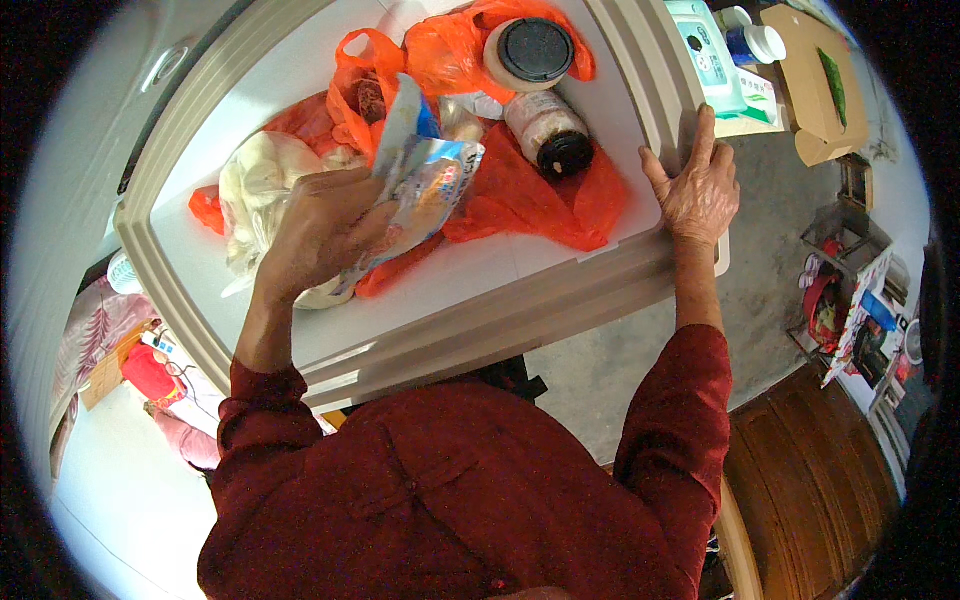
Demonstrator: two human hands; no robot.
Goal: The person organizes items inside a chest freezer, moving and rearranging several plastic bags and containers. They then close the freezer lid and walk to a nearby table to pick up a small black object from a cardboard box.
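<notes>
My left hand grips a printed plastic food packet over the inside of what looks like a chest freezer, with a beige rim. My right hand rests on the freezer's right rim near the front corner, fingers spread. A clear bag of pale round items lies beside and partly behind my left hand. Right of the packet are two jars with black lids, an upright jar and a tilted jar. Red plastic bags lie beneath and around them.
Beyond the right rim are a wipes pack, a white-capped bottle and a cardboard box with a green vegetable. A cluttered rack and brown wooden furniture stand at the right. A pale panel rises at the left.
</notes>
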